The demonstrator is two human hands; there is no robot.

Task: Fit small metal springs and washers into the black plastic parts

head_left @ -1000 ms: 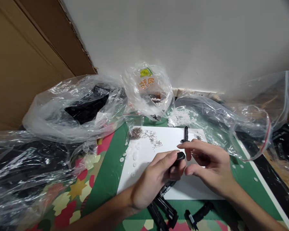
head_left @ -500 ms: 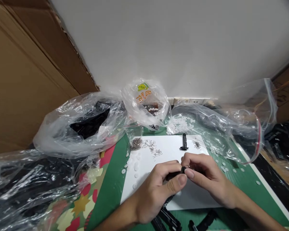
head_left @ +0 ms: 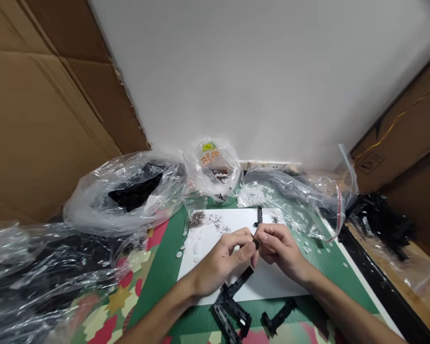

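My left hand [head_left: 222, 260] grips a long black plastic part [head_left: 238, 282] that slants down toward me over a white sheet [head_left: 272, 284]. My right hand [head_left: 277, 248] pinches at the top end of that same part, fingertips meeting the left thumb. Whatever small piece sits between the right fingers is hidden. On the sheet behind the hands lie a pile of tiny metal springs [head_left: 208, 220], small white discs [head_left: 197, 239] and one upright black part [head_left: 260, 216].
More black parts [head_left: 232, 315] lie near the sheet's front edge on a green mat [head_left: 165, 267]. Clear plastic bags [head_left: 125, 196] with black parts and white discs crowd the back and left. Cardboard walls [head_left: 39, 119] stand left and right; a heap of black parts [head_left: 380, 220] lies at right.
My hands have closed together on the black part's top end. The camera has tilted up and back, so the hands and table look smaller and lower.
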